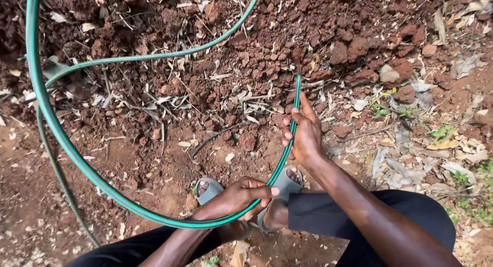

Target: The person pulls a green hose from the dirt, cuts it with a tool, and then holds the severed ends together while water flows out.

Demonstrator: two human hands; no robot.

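Head view looks straight down at two bare hands and a long green hose (67, 144) on red, lumpy soil (246, 56). The hose makes a big loop. It runs down the left side, bends along the bottom, and climbs up through both hands to a spot in the dirt clods, where its far end (298, 67) points up into the soil. Another part of the hose crosses the top of the loop.

The left hand (241, 195) is low in the middle. Its fingers are curled tight around the hose, so it is holding the hose. The right hand (305, 136) is higher up. Its thumb and fingers wrap around the hose too, with some fingers held out straighter. It holds the hose close to where the tip meets the ground.

Two feet in grey sandals (285, 182) stand just under the hands, and dark trouser legs (390, 215) show at the bottom. Dry leaves (452, 144) and thin twigs lie all about, and a few small green plants (441, 131) grow on the right.

It looks like the person is guiding the hose end into the loose soil. The step in hand seems to be aiming and steadying the tip. A next move would need both hands to keep a firm hold, because the hose is springy and the bent loop may want to twist or pop away. The right hand would need to steer the tip, and the left would need to feed the hose gently.
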